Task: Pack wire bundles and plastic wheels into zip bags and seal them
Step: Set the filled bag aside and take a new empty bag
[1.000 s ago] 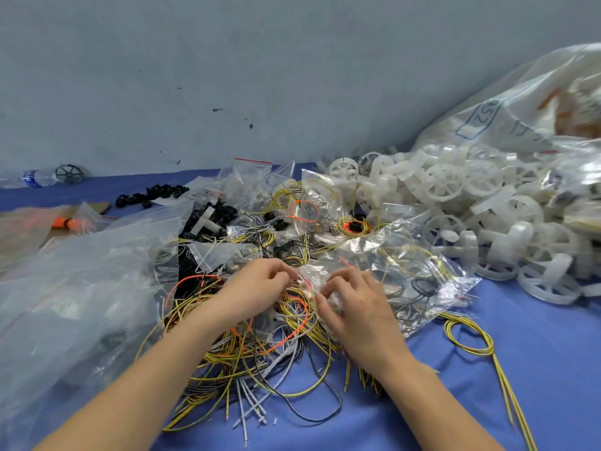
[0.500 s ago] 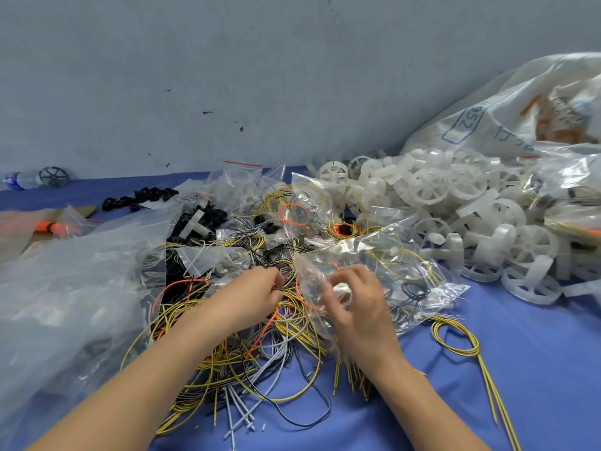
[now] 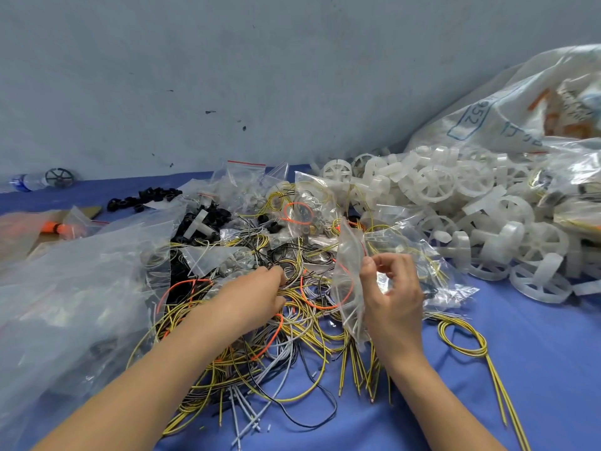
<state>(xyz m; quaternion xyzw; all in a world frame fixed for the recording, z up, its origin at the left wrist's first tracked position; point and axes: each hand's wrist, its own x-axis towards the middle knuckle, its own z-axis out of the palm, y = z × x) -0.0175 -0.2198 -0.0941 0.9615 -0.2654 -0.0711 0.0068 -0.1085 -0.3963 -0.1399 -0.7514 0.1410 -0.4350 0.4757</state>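
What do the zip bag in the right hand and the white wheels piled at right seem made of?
Zip bag: thin clear plastic film, glossy and crinkled; wires show through it. White wheels: likely moulded plastic, milky, semi-translucent, dull finish; identical spokes and rims suggest moulding.

place: small-parts packing workshop | evidence — heaped plastic wheels, loose wires, zip bags

Blue tablecloth, yellow-black wires, orange wire, white wheels, red-lined clear zip bag; grey wall
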